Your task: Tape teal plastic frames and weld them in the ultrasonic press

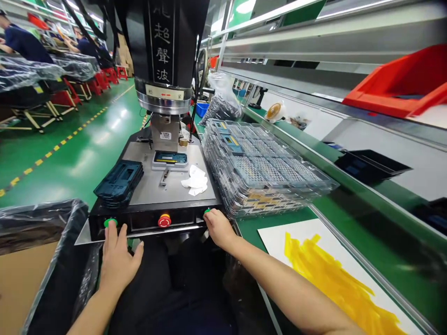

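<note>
My left hand (118,260) is open, fingers spread, with a fingertip on the left green button (111,223) of the ultrasonic welding machine. At the right green button (207,211), mostly covered, my right hand (220,229) presses with its fingers curled in. Between them sits a red emergency stop button (164,221). Under the machine's metal horn (165,132), a dark blue plastic part with a yellow strip (171,158) lies in a light fixture (153,166). A stack of dark blue plastic parts (118,184) stands on the left of the metal plate.
Stacked clear plastic trays (272,163) stand right of the machine. Crumpled white tissue (194,180) and a small metal piece (164,177) lie on the plate. A yellow-marked white sheet (324,274) is lower right; a black-lined box (31,274) is lower left. People sit farther back.
</note>
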`<action>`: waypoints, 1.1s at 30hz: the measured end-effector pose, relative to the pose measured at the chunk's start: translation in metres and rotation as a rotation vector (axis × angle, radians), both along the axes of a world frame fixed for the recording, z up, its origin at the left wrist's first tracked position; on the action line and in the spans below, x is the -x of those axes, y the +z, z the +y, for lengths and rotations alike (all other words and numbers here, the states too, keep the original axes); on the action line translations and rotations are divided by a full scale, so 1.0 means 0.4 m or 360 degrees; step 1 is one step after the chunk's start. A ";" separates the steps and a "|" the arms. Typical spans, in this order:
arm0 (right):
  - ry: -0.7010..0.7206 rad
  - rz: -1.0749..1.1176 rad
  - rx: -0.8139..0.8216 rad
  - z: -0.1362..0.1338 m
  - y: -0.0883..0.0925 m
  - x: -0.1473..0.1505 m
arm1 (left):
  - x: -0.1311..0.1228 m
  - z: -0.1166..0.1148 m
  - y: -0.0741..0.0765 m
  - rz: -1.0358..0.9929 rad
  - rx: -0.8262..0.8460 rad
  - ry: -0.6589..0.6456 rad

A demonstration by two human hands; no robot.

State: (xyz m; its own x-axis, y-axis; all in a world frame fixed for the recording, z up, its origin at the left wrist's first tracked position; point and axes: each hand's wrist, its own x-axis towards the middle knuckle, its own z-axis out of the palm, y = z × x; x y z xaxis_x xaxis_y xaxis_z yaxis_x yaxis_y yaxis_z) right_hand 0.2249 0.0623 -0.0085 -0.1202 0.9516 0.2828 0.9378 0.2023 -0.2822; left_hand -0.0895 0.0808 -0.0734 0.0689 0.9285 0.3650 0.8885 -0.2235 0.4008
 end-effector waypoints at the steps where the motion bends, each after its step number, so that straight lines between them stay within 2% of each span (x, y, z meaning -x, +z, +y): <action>1: -0.0023 -0.0002 -0.0004 0.003 -0.002 0.001 | 0.005 0.000 0.006 0.0006 0.0007 -0.0020; 5: -0.0007 0.0044 0.0037 -0.002 0.007 0.002 | 0.011 -0.016 0.044 -0.0089 -0.0042 -0.0041; 7: 0.0045 0.0085 0.0069 -0.022 0.021 0.004 | 0.002 -0.041 0.045 -0.0202 -0.0115 -0.0018; 8: 0.0074 0.0100 0.0059 -0.037 0.030 0.005 | -0.005 -0.057 0.034 -0.0249 -0.0149 -0.0030; 9: 0.0104 0.0109 0.0019 -0.055 0.042 0.006 | -0.013 -0.077 0.014 -0.0280 -0.0165 -0.0063; 11: 0.0153 0.0116 -0.0154 -0.095 0.071 0.004 | -0.026 -0.120 -0.049 -0.0271 -0.0099 -0.0154; 15: 0.0064 0.0025 -0.0736 -0.161 0.156 -0.031 | -0.036 -0.194 -0.192 -0.0048 0.0235 -0.0240; 16: 0.0004 -0.0035 -0.0888 -0.169 0.180 -0.047 | -0.036 -0.203 -0.215 0.0008 0.0295 -0.0247; 18: -0.0121 -0.0179 -0.1107 -0.173 0.223 -0.083 | -0.033 -0.208 -0.238 0.0071 0.0379 -0.0253; 21: -0.0278 -0.0368 -0.1152 -0.159 0.272 -0.133 | -0.029 -0.199 -0.233 0.0082 0.0445 -0.0253; 25: -0.0317 -0.0536 -0.1054 -0.126 0.309 -0.170 | -0.028 -0.195 -0.219 0.0064 0.0451 -0.0252; 33: -0.0215 -0.0709 -0.0890 -0.068 0.334 -0.179 | -0.019 -0.209 -0.223 -0.0037 0.0476 -0.0209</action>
State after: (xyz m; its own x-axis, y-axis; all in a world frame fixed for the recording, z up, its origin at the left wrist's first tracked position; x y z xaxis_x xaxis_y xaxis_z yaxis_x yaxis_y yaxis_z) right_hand 0.2965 0.0353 0.1250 -0.2290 0.6936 0.6830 0.9665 0.0788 0.2441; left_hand -0.0819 -0.0026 -0.1625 0.1902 0.9785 0.0800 0.8497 -0.2049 0.4858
